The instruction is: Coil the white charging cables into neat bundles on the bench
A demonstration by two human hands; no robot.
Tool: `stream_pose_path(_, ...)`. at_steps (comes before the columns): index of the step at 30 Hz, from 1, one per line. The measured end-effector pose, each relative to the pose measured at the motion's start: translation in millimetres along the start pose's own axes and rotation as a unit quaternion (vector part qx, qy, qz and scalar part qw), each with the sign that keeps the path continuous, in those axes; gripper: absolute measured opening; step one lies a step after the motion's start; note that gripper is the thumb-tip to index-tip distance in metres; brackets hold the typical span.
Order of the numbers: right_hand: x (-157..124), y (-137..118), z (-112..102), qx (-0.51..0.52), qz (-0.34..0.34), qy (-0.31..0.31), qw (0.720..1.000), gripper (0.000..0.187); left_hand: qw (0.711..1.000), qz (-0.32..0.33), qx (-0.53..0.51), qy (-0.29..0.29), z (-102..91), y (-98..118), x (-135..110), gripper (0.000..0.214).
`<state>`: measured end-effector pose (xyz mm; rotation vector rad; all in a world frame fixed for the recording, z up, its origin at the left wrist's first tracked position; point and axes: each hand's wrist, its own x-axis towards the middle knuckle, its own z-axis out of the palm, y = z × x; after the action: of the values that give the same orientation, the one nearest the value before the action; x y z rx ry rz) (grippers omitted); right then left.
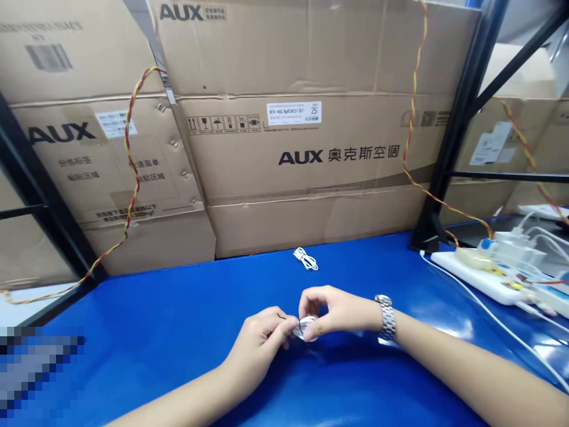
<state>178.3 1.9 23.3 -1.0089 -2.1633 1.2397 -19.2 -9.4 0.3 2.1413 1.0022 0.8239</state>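
Observation:
Over the blue tabletop (186, 344), a small coiled white cable (307, 326) is between my two hands. My right hand (338, 309), with a metal watch (386, 317) on its wrist, pinches the coil from the right between thumb and fingers. A thin black twist tie (300, 327) runs around the coil. My left hand (262, 338) is closed at the coil's left end, its thumb and forefinger pinching the tie, whose loose end sticks out above the knuckles. The fingers partly hide the coil. Beyond the hands lies another bundled white cable (306, 259).
Large cardboard boxes (311, 219) stand along the back edge. Black metal posts (462, 112) rise at both sides, with twisted red-yellow wires (133, 148) hanging down. At right, a white power strip (475, 279) holds plugs and chargers, and a white cord (489, 326) trails forward.

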Motion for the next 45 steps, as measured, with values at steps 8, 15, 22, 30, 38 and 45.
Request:
stream_pose_path(8, -1.0, 1.8, 3.4, -0.103, 0.011, 0.009, 0.995, 0.044, 0.999, 0.026, 0.030, -0.018, 1.0, -1.3, -1.1, 0.036)
stream_pose_path(15, 0.0, 5.7, 7.5, -0.182, -0.004, 0.007, 0.983, 0.041, 0.999, 0.017, 0.038, -0.022, 1.1, -1.8, -0.5, 0.036)
stream_pose_path(22, -0.7, -2.1, 16.3, -0.388, -0.116, 0.052, 0.913, 0.027, 0.999, 0.021, 0.046, -0.017, 1.2, -1.8, 1.0, 0.033)
stream_pose_path(30, 1.4, -0.8, 25.1, -0.535, -0.164, 0.090, 0.824, 0.011, 0.998, 0.024, 0.058, -0.014, 0.1, -2.9, 4.7, 0.032)
stream_pose_path(38, 1.1, 5.5, 22.6, -0.605, -0.259, 0.110, 0.745, 0.009, 1.000, -0.012, 0.027, -0.007, -1.4, -2.8, 6.7, 0.031)
stream_pose_path(45, 0.5, 5.9, 3.8, -0.635, -0.230, 0.128, 0.726, 0.013, 0.997, -0.030, -0.047, -0.046, -2.3, -1.6, 6.8, 0.031)
